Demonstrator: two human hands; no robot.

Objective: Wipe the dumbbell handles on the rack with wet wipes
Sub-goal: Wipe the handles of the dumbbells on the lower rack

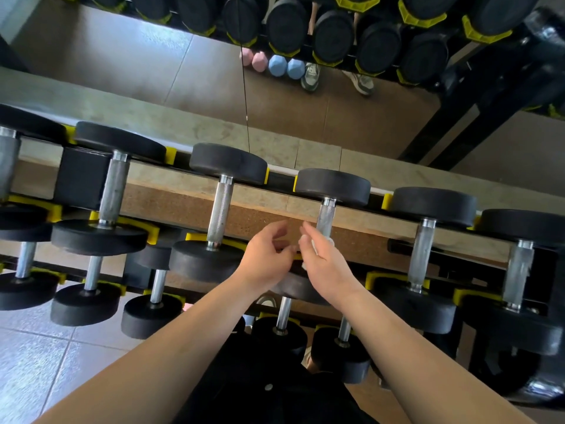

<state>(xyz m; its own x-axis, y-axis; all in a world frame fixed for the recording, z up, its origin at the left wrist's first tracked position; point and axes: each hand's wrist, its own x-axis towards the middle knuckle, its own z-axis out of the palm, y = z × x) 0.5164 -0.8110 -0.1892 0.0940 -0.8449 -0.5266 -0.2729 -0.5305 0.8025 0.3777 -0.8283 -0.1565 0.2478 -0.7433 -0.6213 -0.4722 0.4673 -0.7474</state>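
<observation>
Several rows of black dumbbells crowd the rack below us, with a wall mirror behind. Our right hand pinches a white wet wipe, mostly hidden under the fingers, at the near end of one steel handle. Our left hand hovers just beside it, fingers loosely curled and holding nothing.

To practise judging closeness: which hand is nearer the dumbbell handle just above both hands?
Right. The right hand, holding a white wipe, is at the lower end of that handle; the left hand is off to its left, apart.
</observation>
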